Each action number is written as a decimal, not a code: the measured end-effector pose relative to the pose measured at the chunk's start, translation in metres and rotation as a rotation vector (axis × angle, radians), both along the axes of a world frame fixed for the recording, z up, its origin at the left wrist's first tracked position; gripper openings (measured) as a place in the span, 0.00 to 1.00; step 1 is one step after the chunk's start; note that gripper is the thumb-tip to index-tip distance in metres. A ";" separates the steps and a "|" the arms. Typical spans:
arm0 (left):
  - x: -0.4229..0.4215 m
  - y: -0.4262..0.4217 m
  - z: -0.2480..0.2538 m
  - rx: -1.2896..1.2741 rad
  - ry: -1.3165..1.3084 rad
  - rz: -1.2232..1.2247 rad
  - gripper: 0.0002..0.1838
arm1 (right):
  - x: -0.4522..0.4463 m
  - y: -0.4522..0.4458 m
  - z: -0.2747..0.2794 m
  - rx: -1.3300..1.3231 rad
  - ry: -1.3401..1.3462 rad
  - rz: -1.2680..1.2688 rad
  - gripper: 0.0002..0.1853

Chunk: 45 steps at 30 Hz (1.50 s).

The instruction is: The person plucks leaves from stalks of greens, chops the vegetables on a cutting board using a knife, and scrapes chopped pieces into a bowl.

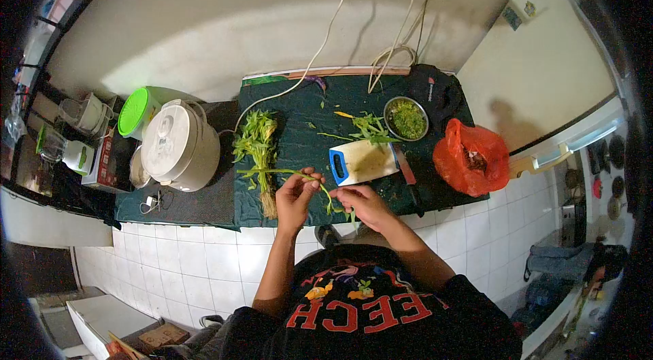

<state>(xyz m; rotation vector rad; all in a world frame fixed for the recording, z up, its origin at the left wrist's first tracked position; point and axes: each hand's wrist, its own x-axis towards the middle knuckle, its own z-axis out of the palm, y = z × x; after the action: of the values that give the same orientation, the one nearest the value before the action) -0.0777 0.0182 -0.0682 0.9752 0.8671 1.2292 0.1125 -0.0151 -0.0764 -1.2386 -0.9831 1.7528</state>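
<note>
A long green stem (325, 191) with leaves runs between my two hands. My left hand (296, 198) pinches its upper part, with the tip pointing left over the leafy bundle (258, 149). My right hand (362, 205) holds the lower, leafy part near the table's front edge. Behind my right hand lies a white cutting board (367, 161) with a blue handle end, and a knife (406, 169) rests along its right side. Loose leaves (371, 127) lie at the board's back edge. A metal bowl (406, 118) of chopped greens stands behind and to the right.
An orange-red plastic bag (471, 159) sits at the table's right end, a black bag (435, 91) behind it. To the left stand a white rice cooker (178, 146) and a green-lidded container (137, 112). A white cable (326, 40) crosses the dark green tablecloth (299, 115).
</note>
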 end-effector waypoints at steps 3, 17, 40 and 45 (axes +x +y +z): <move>0.000 -0.001 -0.002 0.023 -0.011 0.019 0.10 | -0.005 -0.007 0.017 0.057 -0.142 0.061 0.16; 0.005 -0.002 -0.004 -0.038 0.037 0.028 0.08 | -0.013 -0.012 -0.017 -0.110 0.185 -0.037 0.11; -0.031 0.014 -0.021 -0.146 0.364 0.118 0.13 | 0.062 0.094 0.043 0.896 -0.842 -0.611 0.11; -0.003 0.001 -0.015 -0.142 0.436 -0.017 0.15 | 0.084 0.157 0.036 1.012 -0.833 -0.524 0.09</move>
<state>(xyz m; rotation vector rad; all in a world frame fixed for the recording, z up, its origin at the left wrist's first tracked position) -0.0806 0.0191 -0.0829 1.1510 1.2656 0.9376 0.1967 0.1417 -0.0403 -1.3063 -1.5284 0.1579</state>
